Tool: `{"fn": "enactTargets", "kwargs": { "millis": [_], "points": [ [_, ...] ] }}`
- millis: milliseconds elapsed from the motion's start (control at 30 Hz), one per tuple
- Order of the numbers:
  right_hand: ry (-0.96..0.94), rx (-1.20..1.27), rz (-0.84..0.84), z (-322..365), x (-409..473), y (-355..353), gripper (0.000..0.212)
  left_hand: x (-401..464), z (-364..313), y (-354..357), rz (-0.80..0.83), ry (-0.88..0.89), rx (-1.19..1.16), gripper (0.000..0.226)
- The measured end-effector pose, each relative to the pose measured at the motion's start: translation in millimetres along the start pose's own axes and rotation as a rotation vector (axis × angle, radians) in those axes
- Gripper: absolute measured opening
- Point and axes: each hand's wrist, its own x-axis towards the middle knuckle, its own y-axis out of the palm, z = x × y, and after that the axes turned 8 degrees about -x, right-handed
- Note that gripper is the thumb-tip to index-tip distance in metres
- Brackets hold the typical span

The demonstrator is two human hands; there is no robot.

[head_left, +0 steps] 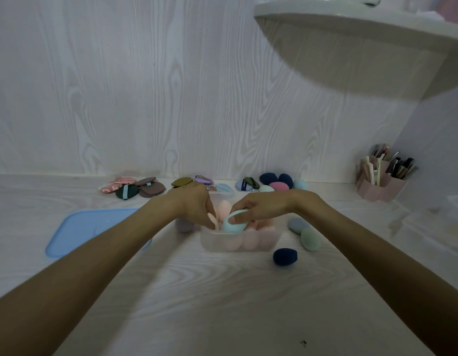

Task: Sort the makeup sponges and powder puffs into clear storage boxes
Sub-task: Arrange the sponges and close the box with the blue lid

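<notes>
A pale wood-grain desk runs up to a matching wall, and near the middle of it stands a clear storage box already holding a layer of pink sponges. Over its open top the right hand grasps a light blue sponge, fingers curled over its upper side and the thumb lying across its near face; the sponge's long axis tilts from lower left to upper right, its rounded end pointing down into the box, so the coming move looks like a short lowering and release. The left hand reaches into the box's left side with fingers curled downward among the pink pieces, touching a pale pink puff; whether it actually pinches it I cannot tell. The right hand is plainly the one that carries the sponge. Just right of the box lie a grey sponge and a green sponge, with a navy sponge nearer the front edge. A blue lid lies flat to the left. Along the back edge, flat powder puffs lie to the left and more egg-shaped sponges to the right, and a pink brush holder stands towards the back right corner.
</notes>
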Motion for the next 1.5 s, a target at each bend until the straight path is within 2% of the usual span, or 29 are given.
{"fn": "enactTargets", "kwargs": {
  "millis": [133, 267, 400, 467, 567, 633, 733, 800, 967, 1067, 1167, 1267, 1400, 1500],
  "points": [
    [-0.004, -0.069, -0.047, 8.5, 6.7, 5.1, 0.04, 0.2, 2.8, -2.6, 0.054, -0.015, -0.038, 0.034],
    [0.041, -0.019, -0.108, 11.3, 13.1, 14.2, 0.038, -2.2, 0.4, -6.3, 0.089, -0.019, 0.035, 0.042],
    [0.015, 0.059, -0.146, 10.5, 10.8, 15.6, 0.027, -1.7, -5.5, -6.5, -0.116, -0.033, 0.12, 0.041],
    [-0.004, 0.039, -0.144, 11.8, 7.7, 15.1, 0.031, 0.3, -6.4, -4.8, -0.196, -0.058, 0.111, 0.042],
    [0.018, 0.092, -0.076, 13.1, 2.0, 9.9, 0.038, 4.2, -5.0, -2.4, -0.168, -0.066, 0.111, 0.042],
    [0.006, 0.081, -0.048, 13.5, -0.1, 4.8, 0.028, 6.4, -3.8, -2.8, -0.171, -0.069, 0.107, 0.042],
    [-0.021, 0.004, -0.074, 17.8, 2.9, 0.8, 0.017, 9.6, -4.0, -5.5, -0.175, -0.086, 0.102, 0.052],
    [-0.043, -0.007, -0.106, 19.5, 8.2, 2.0, 0.025, 10.9, -5.2, -7.5, -0.172, -0.1, 0.117, 0.059],
    [-0.028, 0.149, -0.186, 19.1, 16.8, 10.1, 0.028, 15.6, -1.8, -7.7, -0.149, -0.117, 0.076, 0.047],
    [0.02, 0.071, -0.199, 23.1, 18.0, 10.9, 0.027, 18.0, -1.8, -9.7, -0.123, -0.136, 0.072, 0.049],
    [0.135, -0.058, -0.206, 31.5, 28.3, 12.7, 0.03, 20.1, -4.3, -9.6, -0.121, -0.159, 0.102, 0.063],
    [0.233, -0.075, -0.248, 36.4, 37.0, 16.5, 0.033, 20.1, -5.9, -7.4, -0.134, -0.185, 0.114, 0.082],
    [0.292, -0.063, -0.153, 38.0, 28.2, 12.0, 0.05, 16.5, -7.2, -4.3, -0.151, -0.176, 0.121, 0.091],
    [0.256, -0.019, -0.02, 33.3, 19.9, 0.5, 0.047, 15.2, -8.3, -2.0, -0.16, -0.168, 0.118, 0.084]
  ]
}}
